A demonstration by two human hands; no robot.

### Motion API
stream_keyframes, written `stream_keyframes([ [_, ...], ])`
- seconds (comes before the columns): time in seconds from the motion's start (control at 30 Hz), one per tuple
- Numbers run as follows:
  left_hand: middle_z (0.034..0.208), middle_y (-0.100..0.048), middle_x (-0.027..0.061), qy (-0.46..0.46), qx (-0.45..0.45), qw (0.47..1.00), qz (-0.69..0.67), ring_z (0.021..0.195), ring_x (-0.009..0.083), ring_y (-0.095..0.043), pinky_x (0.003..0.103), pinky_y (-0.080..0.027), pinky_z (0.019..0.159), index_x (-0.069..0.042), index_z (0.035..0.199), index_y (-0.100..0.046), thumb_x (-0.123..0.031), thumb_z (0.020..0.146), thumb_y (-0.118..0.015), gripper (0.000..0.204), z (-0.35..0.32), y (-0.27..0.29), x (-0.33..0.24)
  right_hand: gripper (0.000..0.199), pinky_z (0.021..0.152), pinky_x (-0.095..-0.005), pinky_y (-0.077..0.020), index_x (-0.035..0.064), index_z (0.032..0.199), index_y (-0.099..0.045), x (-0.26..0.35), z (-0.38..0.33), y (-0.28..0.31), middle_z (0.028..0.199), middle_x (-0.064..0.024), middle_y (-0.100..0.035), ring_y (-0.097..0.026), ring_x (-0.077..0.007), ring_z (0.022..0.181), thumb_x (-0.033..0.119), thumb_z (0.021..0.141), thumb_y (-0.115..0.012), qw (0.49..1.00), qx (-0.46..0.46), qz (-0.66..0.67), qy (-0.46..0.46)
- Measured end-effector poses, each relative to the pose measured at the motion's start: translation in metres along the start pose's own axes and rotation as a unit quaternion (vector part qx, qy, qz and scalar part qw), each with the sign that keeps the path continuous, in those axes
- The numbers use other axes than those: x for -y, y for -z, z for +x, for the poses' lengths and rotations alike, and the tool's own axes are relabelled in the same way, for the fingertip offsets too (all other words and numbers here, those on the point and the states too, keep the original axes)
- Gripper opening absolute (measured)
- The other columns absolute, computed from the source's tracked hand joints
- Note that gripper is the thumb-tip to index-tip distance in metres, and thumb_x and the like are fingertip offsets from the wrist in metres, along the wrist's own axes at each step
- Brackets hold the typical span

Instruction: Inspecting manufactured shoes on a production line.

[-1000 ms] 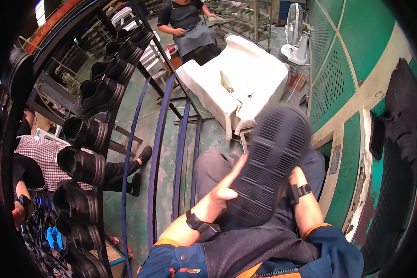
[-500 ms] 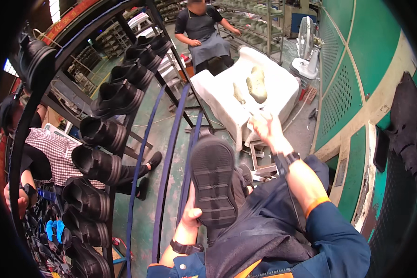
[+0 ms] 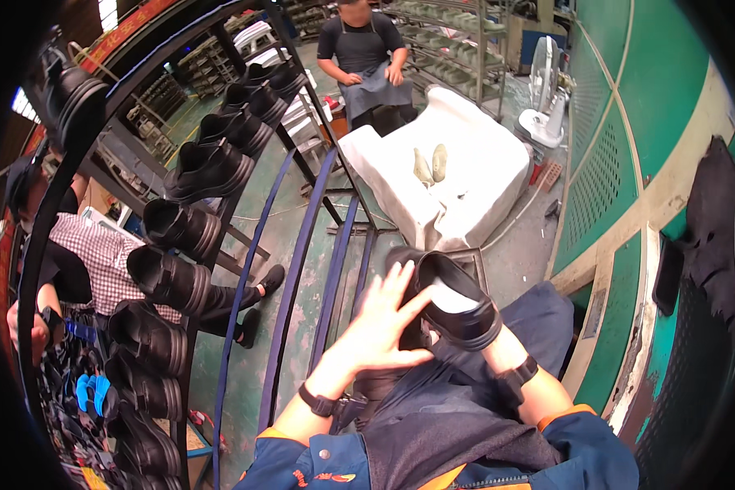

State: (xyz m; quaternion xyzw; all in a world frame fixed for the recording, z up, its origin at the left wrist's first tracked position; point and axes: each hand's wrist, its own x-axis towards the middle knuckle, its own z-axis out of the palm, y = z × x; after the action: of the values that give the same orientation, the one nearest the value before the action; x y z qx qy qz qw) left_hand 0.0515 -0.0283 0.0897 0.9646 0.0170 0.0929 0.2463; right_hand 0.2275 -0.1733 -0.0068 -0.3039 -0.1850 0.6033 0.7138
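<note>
A black shoe [image 3: 482, 319] is held up over my lap, its opening facing me and a pale insole showing inside. My right hand [image 3: 502, 347] grips it from beneath at the heel end; most of those fingers are hidden behind the shoe. My left hand [image 3: 382, 320] is open with fingers spread, close beside the shoe's left side. A dark shape shows behind the left fingertips, too covered to name. Beyond my knees, two yellowish shoe lasts [image 3: 439, 162] rest on a white-covered table [image 3: 482, 175].
On the left, a rack with blue-wrapped bars [image 3: 298, 286] carries several black shoes [image 3: 170, 279]. A person [image 3: 366, 61] in an apron sits behind the table. Another person in a checkered garment [image 3: 98, 265] is beyond the rack. A white fan [image 3: 543, 98] and green panels [image 3: 604, 163] line the right.
The shoe has turned from sole toward me to opening toward me, passing from my left hand to my right. My right hand has drawn back from the table. The lasts lie differently.
</note>
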Motion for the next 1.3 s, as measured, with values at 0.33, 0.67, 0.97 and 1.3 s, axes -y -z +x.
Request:
stream_keyframes([
  [0.33, 0.158, -0.024, 0.0211, 0.084, -0.266, 0.801, -0.529, 0.144, 0.0273, -0.029, 0.039, -0.028, 0.115, -0.008, 0.125, -0.051, -0.03, 0.082, -0.078, 0.056, -0.018, -0.046, 0.008, 0.077, 0.101, -0.0378, -0.0463, 0.0088, 0.159, -0.008, 0.012, 0.005, -0.046, 0.145, -0.0168, -0.045, -0.051, -0.0275, 0.128, 0.025, 0.1, -0.054, 0.989, -0.042, -0.109, 0.089],
  [0.67, 0.143, -0.046, 0.0173, 0.017, -0.526, 0.733, -0.431, 0.12, 0.0231, -0.054, 0.036, -0.044, 0.103, -0.008, 0.112, -0.051, -0.028, 0.065, -0.074, 0.057, -0.16, 0.102, -0.106, 0.056, 0.066, -0.0272, -0.0547, 0.0019, 0.146, -0.041, 0.052, 0.011, 0.04, 0.097, -0.0073, -0.068, -0.066, -0.0156, 0.082, 0.031, 0.1, -0.053, 0.999, 0.021, -0.046, 0.01],
  [0.97, 0.145, -0.046, 0.0184, 0.064, -0.745, 0.645, -0.155, 0.123, 0.0303, -0.054, 0.042, -0.04, 0.111, -0.006, 0.115, -0.055, -0.013, 0.067, -0.067, 0.05, -0.322, 0.149, -0.224, 0.05, 0.069, -0.024, -0.0528, 0.0058, 0.144, -0.046, 0.085, 0.025, 0.101, 0.099, -0.0018, -0.067, -0.062, -0.01, 0.081, 0.031, 0.101, -0.049, 0.995, -0.025, -0.068, 0.068],
  [1.3, 0.104, -0.07, 0.0092, 0.106, -0.892, 0.439, -0.001, 0.091, 0.0228, -0.069, 0.034, -0.054, 0.086, 0.0, 0.109, -0.066, -0.013, 0.079, -0.065, 0.033, -0.566, 0.149, -0.313, 0.046, 0.071, -0.0234, -0.0566, 0.0091, 0.144, -0.048, 0.103, 0.026, 0.108, 0.102, 0.0, -0.067, -0.064, -0.0085, 0.083, 0.03, 0.103, -0.047, 0.991, -0.044, -0.096, 0.081],
])
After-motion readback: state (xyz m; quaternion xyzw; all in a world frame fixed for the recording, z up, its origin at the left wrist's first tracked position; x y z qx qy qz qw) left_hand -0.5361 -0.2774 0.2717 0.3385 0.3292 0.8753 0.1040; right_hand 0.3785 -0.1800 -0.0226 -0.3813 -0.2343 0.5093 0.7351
